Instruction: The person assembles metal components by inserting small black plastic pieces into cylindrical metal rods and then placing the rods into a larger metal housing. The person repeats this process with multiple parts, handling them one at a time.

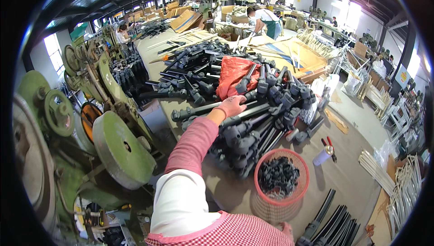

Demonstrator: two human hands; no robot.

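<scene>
My left hand (230,106), in a pinkish glove, reaches out over a heap of black tubes with plastic joint fittings (244,140). Its fingers curl down around one black tube (201,109) at the heap's near left side, just below a crumpled red plastic bag (231,75). The fingertips are partly hidden. At the lower edge my right hand (286,230) shows only in small part, beside a red mesh basket (306,187); its fingers are hidden. Small black plastic parts (278,176) fill that basket.
Right of the basket stand a spray can (322,155) and red-handled pliers (330,144). More black tubes (332,223) lie at the table's near right. A green machine with a heavy wheel (122,149) stands close on my left. Another person (269,22) bends over the table's far end.
</scene>
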